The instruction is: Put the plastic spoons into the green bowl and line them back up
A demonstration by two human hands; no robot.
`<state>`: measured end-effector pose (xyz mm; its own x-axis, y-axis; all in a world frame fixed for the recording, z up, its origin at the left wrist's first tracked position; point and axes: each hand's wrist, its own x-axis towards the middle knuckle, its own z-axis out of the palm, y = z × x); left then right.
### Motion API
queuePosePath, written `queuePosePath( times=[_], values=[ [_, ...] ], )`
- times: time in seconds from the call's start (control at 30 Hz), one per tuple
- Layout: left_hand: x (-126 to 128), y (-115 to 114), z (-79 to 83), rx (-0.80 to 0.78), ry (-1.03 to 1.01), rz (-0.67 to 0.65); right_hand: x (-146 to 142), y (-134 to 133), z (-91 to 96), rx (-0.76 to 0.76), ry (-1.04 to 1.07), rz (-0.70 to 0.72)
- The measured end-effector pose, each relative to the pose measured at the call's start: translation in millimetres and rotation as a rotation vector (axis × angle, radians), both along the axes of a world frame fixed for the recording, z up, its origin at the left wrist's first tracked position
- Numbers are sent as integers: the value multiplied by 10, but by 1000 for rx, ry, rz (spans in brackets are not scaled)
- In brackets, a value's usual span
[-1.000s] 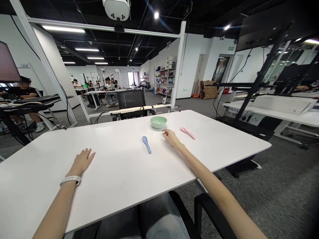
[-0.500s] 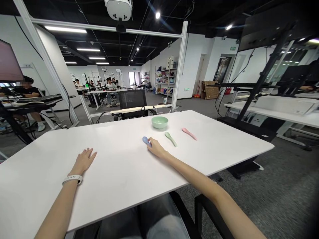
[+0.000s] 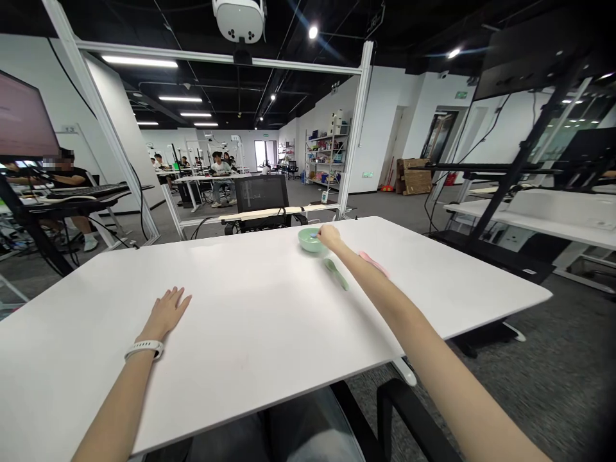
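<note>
Right hand [image 3: 330, 238] at the bowl [image 3: 307, 244], fingers pinched on blue spoon [image 3: 314, 235]; green spoon [image 3: 335, 274], pink spoon [image 3: 371, 260] left on bench [image 3: 240, 308]; left hand [image 3: 166, 313] flat, fingers spread.

The right hand [image 3: 330, 237] was over the edge of a green bowl [image 3: 308, 240], and a bit of a blue spoon [image 3: 314, 235] showed in the bowl. The left hand [image 3: 166, 313] lay flat on the white table [image 3: 250, 321]. A green spoon [image 3: 335, 274] and a pink spoon [image 3: 373, 262] lay by the right arm.

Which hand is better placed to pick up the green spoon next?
Right, probably: the right hand is at the green bowl, close to the green spoon, while the left hand lies flat, far across the table.
</note>
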<state>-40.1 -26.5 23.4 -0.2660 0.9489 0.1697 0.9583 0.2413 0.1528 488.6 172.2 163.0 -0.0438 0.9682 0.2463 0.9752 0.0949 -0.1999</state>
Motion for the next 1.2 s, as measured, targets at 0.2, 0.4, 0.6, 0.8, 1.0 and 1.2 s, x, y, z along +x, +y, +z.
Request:
queuePosePath(
  times=[0.2,0.4,0.6,0.8,1.0,1.2],
  values=[
    [22,-21,3,8,3,0,-117,193,-127,-46,-51,-74],
    [26,-38,6,-6,-10,3,-97,239,-72,-34,-37,-77],
    [14,-39,-17,11,-22,-6,370,58,112,59,8,-47],
    [0,-9,-46,30,-36,-7,1000,-397,-360,116,149,103],
    [4,-2,-26,40,-40,-6,1195,-747,-1064,-20,197,211],
    [8,-9,19,4,-37,-12,1192,-817,-1157,-52,282,215]
  ],
)
